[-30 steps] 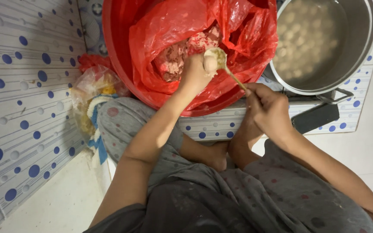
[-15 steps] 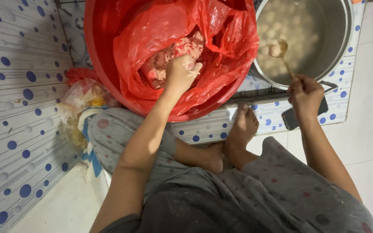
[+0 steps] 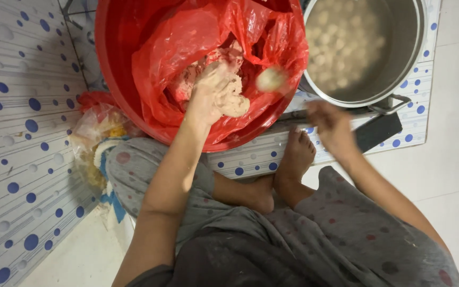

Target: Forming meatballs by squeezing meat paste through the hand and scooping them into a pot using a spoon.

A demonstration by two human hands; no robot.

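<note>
Landmark: round red plastic basin (image 3: 113, 90), lined with a crumpled red plastic bag (image 3: 187, 48).
Left hand (image 3: 214, 94): inside the basin, fingers curled and squeezing a lump of pale pink minced paste (image 3: 236, 105).
Paste supply: in the bag, just beyond the left hand.
Right hand (image 3: 331, 126): right of the basin, motion-blurred; finger state cannot be told.
Spoon with a pale ball (image 3: 271, 78): over the basin's right rim, blurred.
Steel pot of pale balls in water (image 3: 399, 58): touching the basin's right side.
</note>
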